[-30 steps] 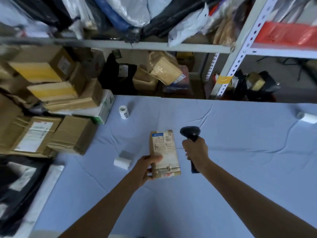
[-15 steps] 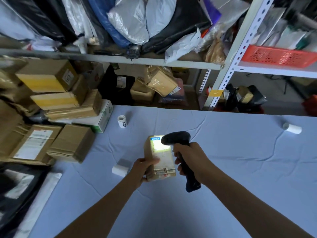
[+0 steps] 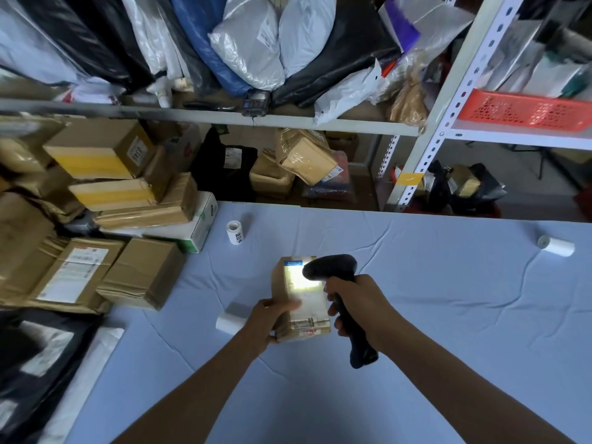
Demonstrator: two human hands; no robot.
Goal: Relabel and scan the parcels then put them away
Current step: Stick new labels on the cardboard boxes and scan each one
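Brown cardboard parcel (image 3: 299,302) sits in the middle of the head view, held just above the blue-covered tabletop (image 3: 432,315) by the left hand (image 3: 264,326). Its fingers (image 3: 275,305) are curled round the parcel's left edge, with the thumb lying across the printed face. A second ago the black scanner (image 3: 336,274) stood upright beside the parcel with no light on it. Now the right hand (image 3: 360,307), fingers (image 3: 334,312) wrapped tightly round the handle, has tipped the scanner head over the parcel's upper right corner. A bright patch of light falls on the upper part of the label (image 3: 306,285), as it did half a second ago. This suggests the scan is in progress on a parcel that already carries its label; whether the code has registered cannot be told. If it has, what is left for this parcel is to put it away, perhaps with the cardboard boxes (image 3: 141,270) stacked at the left of the tabletop or on the shelf (image 3: 320,123) behind. One label roll (image 3: 235,232) stands beyond the parcel, another label roll (image 3: 230,318) lies just left of the left hand, and a third lies far off to the right (image 3: 555,246). The likely risk is glare, or a tilt of the parcel that spoils the read.
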